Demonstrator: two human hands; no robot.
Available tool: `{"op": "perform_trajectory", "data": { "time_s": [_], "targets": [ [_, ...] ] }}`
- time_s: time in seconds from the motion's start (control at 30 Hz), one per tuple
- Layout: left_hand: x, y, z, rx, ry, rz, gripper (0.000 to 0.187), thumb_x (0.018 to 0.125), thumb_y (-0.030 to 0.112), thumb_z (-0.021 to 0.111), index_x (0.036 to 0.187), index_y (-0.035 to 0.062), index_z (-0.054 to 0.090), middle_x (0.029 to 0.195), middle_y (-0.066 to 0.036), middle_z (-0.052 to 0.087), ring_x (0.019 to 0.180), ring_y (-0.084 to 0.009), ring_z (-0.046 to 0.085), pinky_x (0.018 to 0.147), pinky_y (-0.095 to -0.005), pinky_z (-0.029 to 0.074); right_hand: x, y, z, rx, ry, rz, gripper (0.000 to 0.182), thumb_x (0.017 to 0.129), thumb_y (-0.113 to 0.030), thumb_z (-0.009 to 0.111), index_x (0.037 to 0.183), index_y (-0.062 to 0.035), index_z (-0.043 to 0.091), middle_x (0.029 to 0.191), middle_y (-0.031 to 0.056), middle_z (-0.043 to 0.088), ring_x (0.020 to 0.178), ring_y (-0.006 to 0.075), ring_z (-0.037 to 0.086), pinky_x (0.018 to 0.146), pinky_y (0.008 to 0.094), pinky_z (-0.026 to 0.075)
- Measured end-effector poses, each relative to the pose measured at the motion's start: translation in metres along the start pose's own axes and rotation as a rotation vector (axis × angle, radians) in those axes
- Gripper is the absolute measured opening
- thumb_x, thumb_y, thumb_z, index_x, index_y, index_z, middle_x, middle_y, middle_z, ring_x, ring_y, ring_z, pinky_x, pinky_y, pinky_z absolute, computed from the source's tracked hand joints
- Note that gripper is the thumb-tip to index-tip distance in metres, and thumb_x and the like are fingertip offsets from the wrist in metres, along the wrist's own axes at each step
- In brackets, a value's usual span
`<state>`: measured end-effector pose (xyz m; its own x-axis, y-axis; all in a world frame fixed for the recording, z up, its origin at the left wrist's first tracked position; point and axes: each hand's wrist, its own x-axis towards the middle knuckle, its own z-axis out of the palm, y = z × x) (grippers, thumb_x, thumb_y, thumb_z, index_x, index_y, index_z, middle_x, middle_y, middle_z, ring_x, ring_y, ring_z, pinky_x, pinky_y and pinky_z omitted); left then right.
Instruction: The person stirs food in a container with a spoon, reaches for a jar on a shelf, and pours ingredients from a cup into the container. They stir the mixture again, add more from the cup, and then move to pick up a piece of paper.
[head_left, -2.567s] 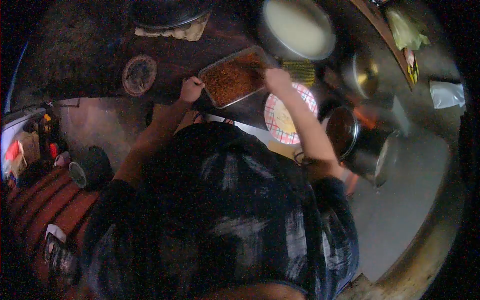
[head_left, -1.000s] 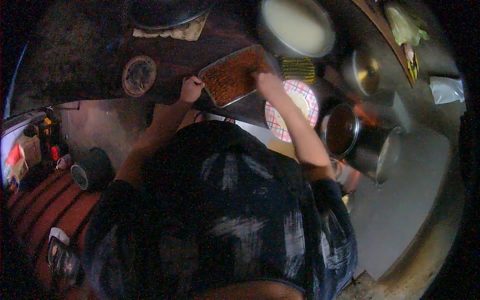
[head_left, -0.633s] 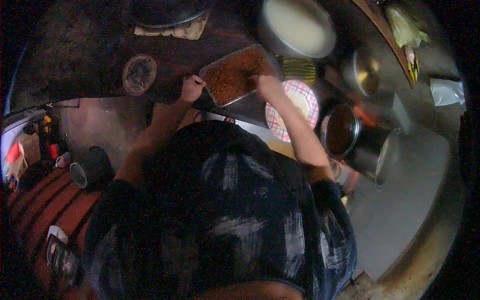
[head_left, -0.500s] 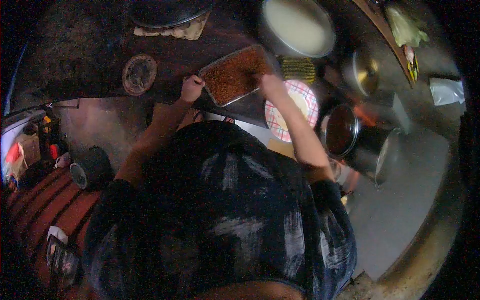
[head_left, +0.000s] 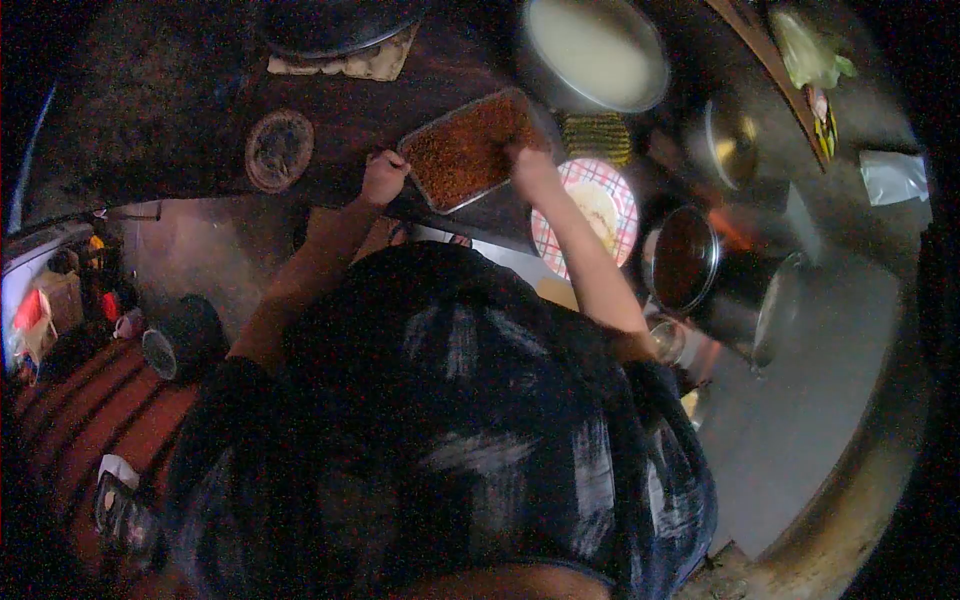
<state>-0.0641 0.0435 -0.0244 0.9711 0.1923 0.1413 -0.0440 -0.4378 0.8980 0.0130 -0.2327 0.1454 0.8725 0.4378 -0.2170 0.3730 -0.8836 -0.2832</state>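
A rectangular metal tray [head_left: 447, 208] holds a layer of reddish-brown, crumbly food [head_left: 465, 150]. My left hand [head_left: 384, 177] is closed at the tray's left edge, with its fingers curled on the rim. Over the right part of the tray is my right hand [head_left: 535, 175], its fingers blurred and partly lost against the dark food. I cannot make out whether it holds anything. Below my right wrist sits a red-and-white checked plate [head_left: 622, 190] with pale, flat food [head_left: 597, 212] on it.
A large bowl of whitish liquid [head_left: 597, 50] stands behind the plate, beside a yellow-and-black ribbed item [head_left: 597, 138]. To the right are a dark-filled pot [head_left: 686, 260], an orange flame glow [head_left: 735, 232] and a metal pan [head_left: 733, 145]. A round dish [head_left: 280, 150] lies at left.
My right hand has shifted slightly left over the tray, and more of the plate's pale food shows. The left hand stays at the tray's edge.
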Motion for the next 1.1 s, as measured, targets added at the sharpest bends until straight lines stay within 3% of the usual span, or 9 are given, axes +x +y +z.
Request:
{"op": "perform_trajectory", "data": {
  "time_s": [0.07, 0.3, 0.37, 0.47, 0.67, 0.77, 1.0, 1.07, 1.1],
  "targets": [
    [-0.002, 0.005, 0.002, 0.070, 0.066, 0.059, 0.018, 0.066, 0.016, 0.065, 0.072, 0.0082, 0.050, 0.067, -0.009, 0.054, 0.068, -0.0295, 0.054, 0.070, -0.0391, 0.039, -0.004, -0.005, -0.013, -0.009, -0.130, 0.031, 0.026, 0.077, -0.009, 0.037, 0.095, -0.0114, 0.055, 0.079, 0.0205, 0.056, 0.074, 0.0347, 0.055, 0.064, 0.0434, 0.045],
    [0.000, 0.063, -0.015, 0.200, 0.024, -0.142, 0.018, 0.066, 0.016, 0.065, 0.068, 0.0058, 0.050, 0.068, -0.011, 0.055, 0.067, -0.0299, 0.054, 0.059, -0.0375, 0.042, -0.017, -0.024, -0.032, -0.015, -0.111, -0.048, 0.028, 0.076, -0.008, 0.038, 0.097, -0.0129, 0.055, 0.079, 0.0199, 0.056, 0.076, 0.0329, 0.056, 0.065, 0.0430, 0.045],
    [0.001, 0.072, -0.018, 0.216, -0.001, -0.137, 0.017, 0.067, 0.017, 0.064, 0.069, 0.0052, 0.051, 0.068, -0.012, 0.055, 0.068, -0.0298, 0.054, 0.060, -0.0375, 0.042, -0.018, -0.027, -0.026, 0.014, -0.137, 0.005, 0.026, 0.075, -0.007, 0.038, 0.093, -0.0111, 0.057, 0.079, 0.0201, 0.057, 0.076, 0.0335, 0.056, 0.065, 0.0424, 0.045],
    [0.000, 0.018, -0.003, 0.077, -0.005, -0.118, 0.016, 0.068, 0.017, 0.063, 0.071, 0.0049, 0.052, 0.068, -0.012, 0.055, 0.068, -0.0297, 0.054, 0.060, -0.0374, 0.042, -0.017, -0.027, -0.034, -0.074, -0.219, 0.079, 0.022, 0.073, -0.007, 0.041, 0.087, -0.0059, 0.058, 0.079, 0.0208, 0.057, 0.076, 0.0340, 0.056, 0.066, 0.0420, 0.045],
    [-0.001, 0.028, -0.004, 0.120, 0.011, -0.155, 0.016, 0.067, 0.016, 0.063, 0.072, 0.0045, 0.053, 0.068, -0.012, 0.055, 0.068, -0.0301, 0.054, 0.060, -0.0379, 0.042, -0.027, -0.027, -0.063, -0.074, -0.152, 0.131, 0.017, 0.071, -0.009, 0.045, 0.077, 0.0023, 0.057, 0.078, 0.0221, 0.057, 0.075, 0.0340, 0.056, 0.065, 0.0410, 0.046],
    [0.000, 0.080, -0.020, 0.204, -0.016, -0.166, 0.017, 0.066, 0.015, 0.064, 0.070, 0.0049, 0.052, 0.068, -0.011, 0.055, 0.068, -0.0299, 0.054, 0.060, -0.0373, 0.042, -0.028, -0.024, -0.068, -0.111, -0.100, 0.153, 0.017, 0.071, -0.009, 0.045, 0.075, 0.0026, 0.056, 0.076, 0.0222, 0.057, 0.074, 0.0343, 0.057, 0.063, 0.0408, 0.046],
    [-0.003, 0.033, -0.007, 0.239, 0.065, 0.049, 0.018, 0.064, 0.013, 0.065, 0.069, 0.0059, 0.050, 0.066, -0.010, 0.055, 0.067, -0.0297, 0.054, 0.060, -0.0353, 0.041, -0.019, -0.015, -0.007, -0.029, -0.011, 0.208, 0.021, 0.072, -0.009, 0.039, 0.071, 0.0009, 0.058, 0.073, 0.0224, 0.057, 0.071, 0.0337, 0.058, 0.064, 0.0423, 0.046],
    [-0.006, -0.004, 0.002, -0.107, 0.052, 0.046, 0.018, 0.064, 0.012, 0.065, 0.071, 0.0057, 0.050, 0.065, -0.010, 0.054, 0.067, -0.0298, 0.054, 0.060, -0.0357, 0.041, -0.019, -0.020, -0.004, 0.075, -0.056, 0.167, 0.017, 0.072, -0.008, 0.042, 0.077, 0.0021, 0.056, 0.075, 0.0214, 0.057, 0.074, 0.0361, 0.055, 0.065, 0.0423, 0.045],
    [-0.007, 0.014, -0.003, -0.107, 0.050, 0.048, 0.018, 0.064, 0.012, 0.065, 0.071, 0.0057, 0.050, 0.065, -0.010, 0.054, 0.067, -0.0298, 0.054, 0.060, -0.0357, 0.041, -0.021, -0.022, -0.005, 0.058, -0.073, 0.139, 0.017, 0.072, -0.007, 0.042, 0.078, 0.0009, 0.056, 0.076, 0.0218, 0.056, 0.075, 0.0367, 0.055, 0.066, 0.0425, 0.044]
  ]
}}
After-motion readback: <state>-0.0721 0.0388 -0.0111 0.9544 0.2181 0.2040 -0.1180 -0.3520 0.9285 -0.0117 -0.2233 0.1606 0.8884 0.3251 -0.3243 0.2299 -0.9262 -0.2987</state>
